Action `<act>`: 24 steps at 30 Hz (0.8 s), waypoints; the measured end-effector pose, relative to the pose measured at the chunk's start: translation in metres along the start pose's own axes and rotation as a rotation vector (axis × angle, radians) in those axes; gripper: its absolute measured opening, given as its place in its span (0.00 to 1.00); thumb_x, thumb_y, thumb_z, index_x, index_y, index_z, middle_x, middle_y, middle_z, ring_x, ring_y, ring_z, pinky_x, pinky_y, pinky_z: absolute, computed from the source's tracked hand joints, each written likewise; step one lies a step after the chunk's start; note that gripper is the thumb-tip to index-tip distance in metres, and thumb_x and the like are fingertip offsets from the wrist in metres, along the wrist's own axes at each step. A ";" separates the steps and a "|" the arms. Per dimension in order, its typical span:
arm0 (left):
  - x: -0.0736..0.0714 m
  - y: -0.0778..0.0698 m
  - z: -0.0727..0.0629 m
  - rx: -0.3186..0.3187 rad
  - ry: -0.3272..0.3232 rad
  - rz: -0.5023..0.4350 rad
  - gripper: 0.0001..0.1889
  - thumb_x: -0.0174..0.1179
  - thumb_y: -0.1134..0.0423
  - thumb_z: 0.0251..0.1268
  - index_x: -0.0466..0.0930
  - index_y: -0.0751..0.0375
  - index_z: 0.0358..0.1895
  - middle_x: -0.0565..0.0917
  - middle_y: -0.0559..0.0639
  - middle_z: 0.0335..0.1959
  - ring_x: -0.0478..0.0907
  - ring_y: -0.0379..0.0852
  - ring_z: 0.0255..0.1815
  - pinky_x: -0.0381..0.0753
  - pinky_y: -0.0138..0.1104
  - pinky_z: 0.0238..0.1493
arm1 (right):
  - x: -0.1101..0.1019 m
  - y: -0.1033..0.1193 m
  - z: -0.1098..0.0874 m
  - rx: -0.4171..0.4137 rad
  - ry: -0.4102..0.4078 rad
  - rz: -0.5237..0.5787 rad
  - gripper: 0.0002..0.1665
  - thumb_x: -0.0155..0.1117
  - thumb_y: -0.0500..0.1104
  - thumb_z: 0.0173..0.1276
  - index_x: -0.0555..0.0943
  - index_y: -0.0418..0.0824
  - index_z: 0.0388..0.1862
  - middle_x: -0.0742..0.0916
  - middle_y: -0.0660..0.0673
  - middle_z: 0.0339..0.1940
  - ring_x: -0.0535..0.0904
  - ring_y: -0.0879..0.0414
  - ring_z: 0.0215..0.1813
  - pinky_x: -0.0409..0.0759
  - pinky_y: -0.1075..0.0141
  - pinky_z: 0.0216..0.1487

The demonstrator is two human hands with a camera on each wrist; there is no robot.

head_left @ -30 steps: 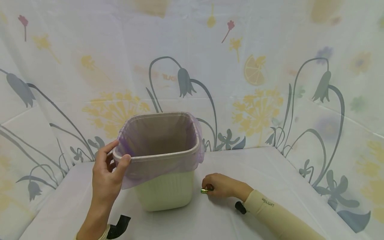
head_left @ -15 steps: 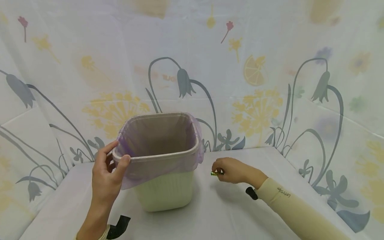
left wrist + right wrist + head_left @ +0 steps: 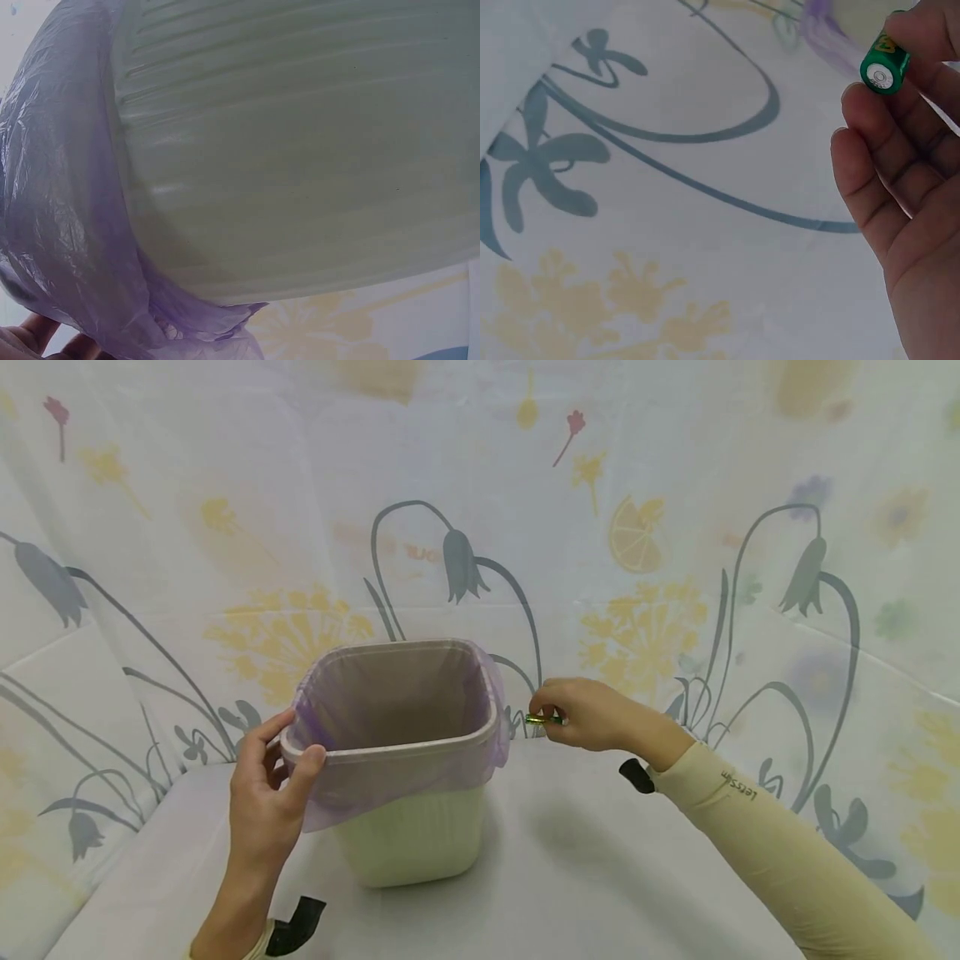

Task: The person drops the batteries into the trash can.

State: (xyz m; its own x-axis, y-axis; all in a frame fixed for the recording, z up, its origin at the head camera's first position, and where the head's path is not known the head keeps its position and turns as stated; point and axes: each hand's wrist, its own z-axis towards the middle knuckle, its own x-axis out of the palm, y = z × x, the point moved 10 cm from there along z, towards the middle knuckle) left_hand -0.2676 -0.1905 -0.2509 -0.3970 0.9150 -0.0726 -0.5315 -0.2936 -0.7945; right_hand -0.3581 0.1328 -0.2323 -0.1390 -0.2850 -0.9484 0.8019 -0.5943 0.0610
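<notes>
A pale green trash bin (image 3: 416, 843) stands on the white-covered table, lined with a translucent purple trash bag (image 3: 375, 783) folded over its rim. My left hand (image 3: 266, 802) grips the bin's near-left rim corner, thumb in front and fingers at the side. In the left wrist view the bag (image 3: 67, 180) hangs over the bin's ribbed wall (image 3: 300, 165), with a few fingertips at the lower left. To the right of the bin, my right hand (image 3: 588, 714) pinches a small green battery (image 3: 886, 66) in the air, about level with the rim; its flat metal end shows in the right wrist view.
A white cloth (image 3: 570, 877) covers the tabletop. Behind and at both sides hang white sheets (image 3: 480, 460) printed with grey and yellow flowers. Black wrist pieces (image 3: 298, 927) stick out from both forearms.
My right hand has lifted the battery from near the tabletop up to rim height, moving slightly right. The left hand and the bin have stayed in place.
</notes>
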 end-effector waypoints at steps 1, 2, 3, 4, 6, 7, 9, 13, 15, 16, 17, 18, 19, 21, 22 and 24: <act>0.000 0.000 0.000 -0.001 0.000 -0.001 0.27 0.61 0.68 0.60 0.70 0.59 0.64 0.71 0.42 0.58 0.75 0.41 0.51 0.72 0.23 0.46 | -0.006 0.002 0.003 -0.010 -0.009 0.000 0.11 0.61 0.34 0.59 0.82 0.44 0.40 0.82 0.52 0.36 0.77 0.60 0.35 0.76 0.64 0.38; 0.000 0.000 0.000 -0.002 0.000 -0.001 0.26 0.61 0.68 0.60 0.70 0.59 0.64 0.71 0.42 0.58 0.75 0.41 0.51 0.72 0.23 0.46 | -0.011 0.005 0.007 -0.026 -0.018 -0.001 0.11 0.61 0.34 0.59 0.82 0.44 0.40 0.82 0.52 0.36 0.77 0.60 0.35 0.76 0.64 0.38; 0.000 0.001 -0.001 -0.005 0.000 -0.001 0.27 0.61 0.68 0.61 0.70 0.59 0.65 0.71 0.42 0.58 0.75 0.41 0.51 0.72 0.23 0.46 | -0.017 0.008 0.010 -0.043 -0.030 0.000 0.11 0.61 0.34 0.59 0.82 0.43 0.40 0.82 0.52 0.36 0.76 0.59 0.35 0.76 0.64 0.38; 0.000 0.001 -0.001 -0.007 -0.001 0.000 0.26 0.61 0.68 0.61 0.70 0.59 0.65 0.71 0.41 0.58 0.75 0.40 0.51 0.72 0.23 0.46 | -0.022 0.011 0.014 -0.060 -0.042 -0.001 0.11 0.61 0.33 0.59 0.82 0.43 0.40 0.82 0.51 0.36 0.76 0.59 0.35 0.75 0.64 0.38; -0.001 0.002 -0.001 -0.011 -0.002 0.003 0.26 0.60 0.67 0.61 0.70 0.59 0.65 0.71 0.41 0.58 0.75 0.40 0.51 0.71 0.22 0.46 | -0.032 0.017 0.021 -0.087 -0.066 -0.002 0.11 0.60 0.32 0.59 0.82 0.42 0.40 0.82 0.51 0.36 0.76 0.59 0.34 0.75 0.64 0.38; -0.001 0.002 -0.001 -0.013 -0.002 0.003 0.26 0.60 0.67 0.61 0.70 0.59 0.65 0.71 0.41 0.58 0.75 0.40 0.51 0.71 0.22 0.47 | -0.037 0.020 0.025 -0.096 -0.075 -0.003 0.11 0.60 0.32 0.59 0.82 0.42 0.40 0.82 0.51 0.35 0.75 0.59 0.34 0.75 0.64 0.38; -0.001 0.002 -0.002 -0.014 -0.002 0.005 0.26 0.60 0.68 0.61 0.70 0.59 0.65 0.71 0.41 0.58 0.74 0.40 0.51 0.71 0.22 0.46 | -0.044 0.024 0.032 -0.112 -0.092 0.001 0.11 0.60 0.32 0.59 0.81 0.42 0.39 0.82 0.51 0.35 0.75 0.59 0.34 0.75 0.64 0.38; 0.000 0.002 -0.002 -0.010 0.003 -0.005 0.27 0.60 0.69 0.61 0.70 0.59 0.65 0.71 0.42 0.58 0.75 0.41 0.51 0.72 0.22 0.46 | -0.053 0.033 0.044 -0.126 -0.106 0.006 0.10 0.59 0.32 0.59 0.81 0.42 0.39 0.81 0.51 0.34 0.75 0.60 0.34 0.74 0.65 0.39; 0.001 0.002 -0.002 -0.011 0.008 -0.006 0.27 0.60 0.69 0.61 0.69 0.60 0.65 0.71 0.42 0.58 0.75 0.41 0.51 0.72 0.22 0.45 | -0.058 0.038 0.050 -0.132 -0.113 0.004 0.10 0.59 0.33 0.60 0.81 0.42 0.39 0.81 0.51 0.34 0.75 0.60 0.34 0.74 0.65 0.39; 0.001 0.002 -0.002 -0.012 0.008 -0.008 0.27 0.60 0.69 0.61 0.69 0.60 0.65 0.71 0.42 0.58 0.75 0.41 0.52 0.72 0.22 0.45 | -0.060 0.041 0.053 -0.135 -0.115 0.002 0.10 0.59 0.33 0.60 0.81 0.42 0.39 0.81 0.51 0.34 0.75 0.60 0.34 0.74 0.65 0.39; 0.001 0.002 -0.002 -0.013 0.006 -0.006 0.27 0.60 0.69 0.61 0.69 0.60 0.65 0.71 0.42 0.58 0.75 0.40 0.52 0.72 0.22 0.46 | -0.062 0.044 0.056 -0.137 -0.119 -0.001 0.10 0.59 0.34 0.60 0.81 0.43 0.39 0.81 0.51 0.34 0.75 0.60 0.34 0.74 0.65 0.39; 0.001 0.002 -0.002 -0.013 0.005 -0.005 0.27 0.60 0.69 0.61 0.69 0.60 0.65 0.71 0.42 0.58 0.75 0.40 0.52 0.72 0.23 0.46 | -0.064 0.047 0.060 -0.138 -0.125 -0.003 0.09 0.59 0.34 0.60 0.81 0.43 0.39 0.81 0.52 0.34 0.74 0.59 0.34 0.73 0.65 0.39; 0.001 0.002 -0.002 -0.014 0.003 -0.005 0.27 0.60 0.68 0.61 0.69 0.60 0.65 0.71 0.42 0.58 0.74 0.40 0.51 0.72 0.23 0.46 | -0.066 0.050 0.063 -0.141 -0.130 -0.004 0.10 0.59 0.34 0.59 0.81 0.43 0.39 0.80 0.52 0.34 0.74 0.59 0.34 0.73 0.65 0.39; 0.000 0.002 -0.001 -0.014 0.000 -0.001 0.27 0.60 0.68 0.61 0.69 0.59 0.65 0.71 0.41 0.58 0.74 0.39 0.52 0.71 0.23 0.47 | -0.070 0.056 0.070 -0.145 -0.137 -0.002 0.10 0.59 0.34 0.59 0.81 0.44 0.39 0.80 0.52 0.33 0.74 0.59 0.35 0.73 0.66 0.39; 0.000 0.002 -0.001 -0.014 0.000 0.003 0.27 0.60 0.67 0.61 0.69 0.59 0.65 0.71 0.41 0.58 0.74 0.39 0.52 0.71 0.22 0.47 | -0.071 0.058 0.073 -0.147 -0.138 0.002 0.10 0.59 0.34 0.59 0.81 0.44 0.38 0.80 0.53 0.33 0.74 0.60 0.35 0.73 0.66 0.39; 0.001 0.002 -0.001 -0.012 0.006 0.009 0.27 0.60 0.67 0.61 0.69 0.59 0.65 0.71 0.41 0.58 0.74 0.39 0.52 0.71 0.22 0.48 | -0.071 0.064 0.079 -0.159 -0.140 0.011 0.10 0.59 0.34 0.58 0.81 0.44 0.38 0.79 0.53 0.33 0.73 0.60 0.35 0.72 0.66 0.39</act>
State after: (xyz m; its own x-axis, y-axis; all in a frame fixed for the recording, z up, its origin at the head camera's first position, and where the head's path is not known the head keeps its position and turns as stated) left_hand -0.2679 -0.1902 -0.2527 -0.3977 0.9138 -0.0832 -0.5188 -0.2987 -0.8010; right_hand -0.3428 0.0550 -0.1363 -0.2001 -0.3990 -0.8949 0.8839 -0.4676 0.0109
